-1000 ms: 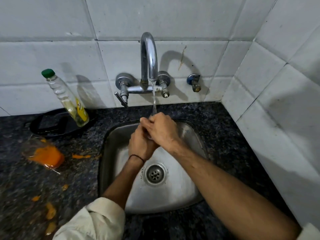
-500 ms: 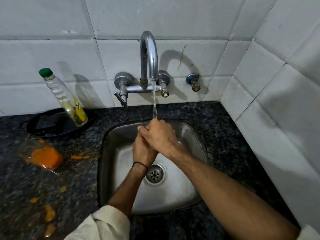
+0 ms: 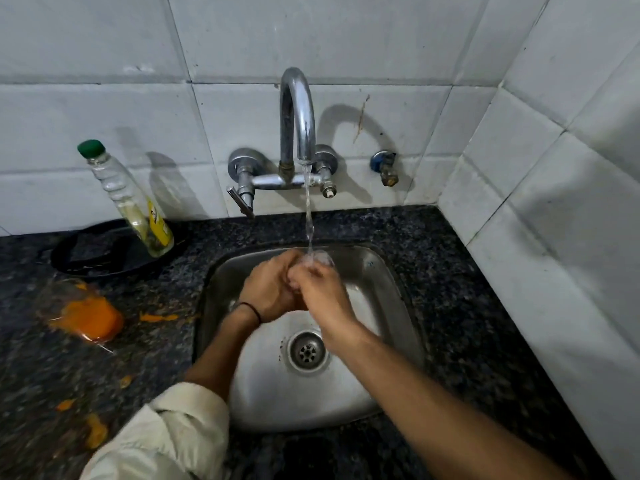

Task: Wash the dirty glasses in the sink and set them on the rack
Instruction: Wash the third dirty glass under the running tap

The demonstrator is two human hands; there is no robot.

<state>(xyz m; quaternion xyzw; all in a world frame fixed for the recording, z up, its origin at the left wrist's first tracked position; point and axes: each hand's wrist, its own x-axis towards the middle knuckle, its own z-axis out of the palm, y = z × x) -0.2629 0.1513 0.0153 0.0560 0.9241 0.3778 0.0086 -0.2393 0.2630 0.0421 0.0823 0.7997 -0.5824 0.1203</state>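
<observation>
Both your hands are over the sink [image 3: 393, 306], at its far side, under the tap [image 3: 298, 109]. Water [image 3: 308, 216] is running and lands on the fingertips.

Left hand [image 3: 268, 289] and right hand [image 3: 320, 292] are pressed together, fingers curled into each other. There is a clear blur at the fingertips; you cannot tell whether it is splash or something held.

The glass [image 3: 79, 313] lies tipped on the counter [image 3: 467, 306], well left of the sink, with orange liquid in it. Orange splashes [image 3: 157, 317] lie between it and the sink, with more nearer you.

A bottle [image 3: 135, 202] with a green cap leans in a black tray [image 3: 90, 251] at the far left, against the wall. The drain [image 3: 307, 351] shows just near of your right wrist.
</observation>
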